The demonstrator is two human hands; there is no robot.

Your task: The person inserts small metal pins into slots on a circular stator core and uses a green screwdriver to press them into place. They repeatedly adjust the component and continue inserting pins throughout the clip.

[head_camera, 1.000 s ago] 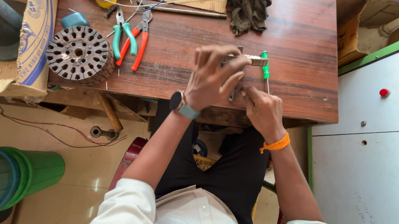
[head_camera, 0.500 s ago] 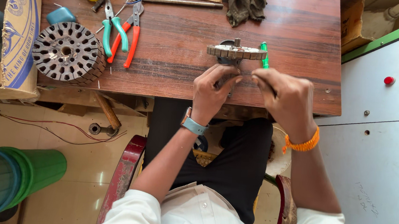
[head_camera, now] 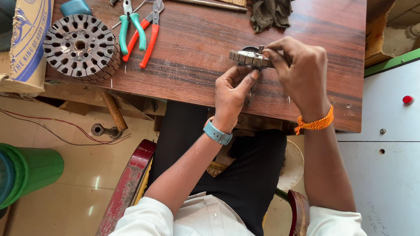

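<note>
A small round metal motor core (head_camera: 248,58) with a slotted rim is held on edge above the wooden table (head_camera: 195,47). My left hand (head_camera: 233,94) pinches its lower edge from below; a blue watch sits on that wrist. My right hand (head_camera: 301,70), with an orange thread band on the wrist, grips the core's right side and top. A thin dark tool hangs under the core between my hands, mostly hidden.
A larger slotted steel core (head_camera: 81,47) lies at the table's left. Green pliers (head_camera: 128,24) and orange pliers (head_camera: 146,33) lie beside it. A dark rag (head_camera: 271,5), cardboard box (head_camera: 32,29), green bin (head_camera: 10,177) on the floor, and white machine cabinet (head_camera: 397,148) at the right.
Both hands have lifted from the table's near edge up to the small core and taken hold of it. The green-handled tool beside it is no longer visible.
</note>
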